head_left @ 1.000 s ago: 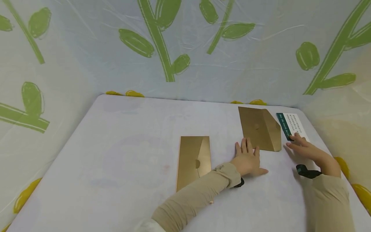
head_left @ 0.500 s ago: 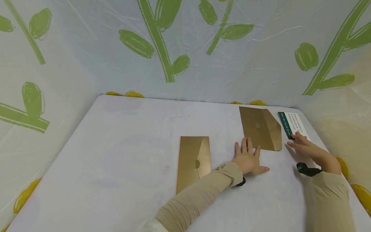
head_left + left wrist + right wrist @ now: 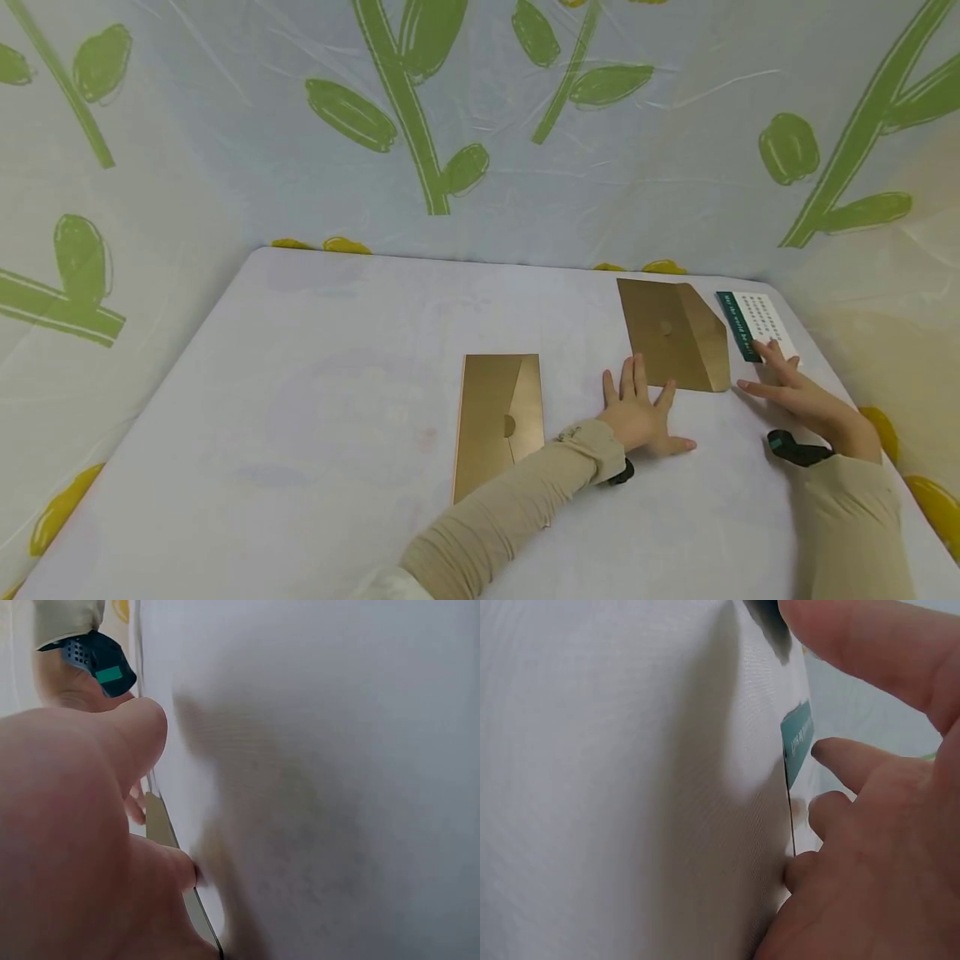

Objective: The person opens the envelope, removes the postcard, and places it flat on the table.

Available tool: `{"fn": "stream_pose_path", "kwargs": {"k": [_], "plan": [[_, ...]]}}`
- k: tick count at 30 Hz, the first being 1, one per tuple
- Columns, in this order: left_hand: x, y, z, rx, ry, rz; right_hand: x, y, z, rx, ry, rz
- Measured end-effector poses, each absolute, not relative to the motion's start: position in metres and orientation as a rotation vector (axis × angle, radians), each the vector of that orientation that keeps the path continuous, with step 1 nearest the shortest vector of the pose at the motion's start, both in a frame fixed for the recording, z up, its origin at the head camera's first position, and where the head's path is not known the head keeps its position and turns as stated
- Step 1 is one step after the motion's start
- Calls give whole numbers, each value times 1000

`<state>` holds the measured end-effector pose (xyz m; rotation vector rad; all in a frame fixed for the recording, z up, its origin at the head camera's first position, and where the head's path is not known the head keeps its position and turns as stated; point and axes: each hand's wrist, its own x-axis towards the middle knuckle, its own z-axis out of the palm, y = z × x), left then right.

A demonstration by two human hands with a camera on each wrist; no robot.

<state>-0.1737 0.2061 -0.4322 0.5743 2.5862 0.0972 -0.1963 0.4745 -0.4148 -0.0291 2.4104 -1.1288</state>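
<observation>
A gold envelope [image 3: 663, 329] with its flap unfolded to the right lies at the back right of the table. My left hand [image 3: 636, 417] has its fingers spread, their tips at the envelope's near edge; in the left wrist view the envelope [image 3: 201, 919] shows beneath the fingers. Right of the envelope lies a white card [image 3: 767, 321] with a dark green printed band. My right hand [image 3: 806, 400] reaches over the card's near end, fingertips on it and the thumb held apart. In the right wrist view, the card's green band [image 3: 796, 742] is just beyond the fingers.
A second gold envelope [image 3: 487, 417], flap folded down, lies mid-table, its lower part hidden under the left sleeve [image 3: 517, 492]. The pale tabletop [image 3: 315, 400] is bounded by hanging sheets [image 3: 600, 183] with green leaf prints at the back and sides.
Both hands stay almost in place. The right fingers shift slightly on the card, which moves a little away and back. The envelopes look unmoved.
</observation>
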Motion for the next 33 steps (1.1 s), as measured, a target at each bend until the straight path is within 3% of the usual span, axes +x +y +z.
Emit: {"fn": "stream_pose_path", "kwargs": {"k": [33], "plan": [[-174,197,-425,626,2537,85,-195,474,-418,91,2444,-1094]]}}
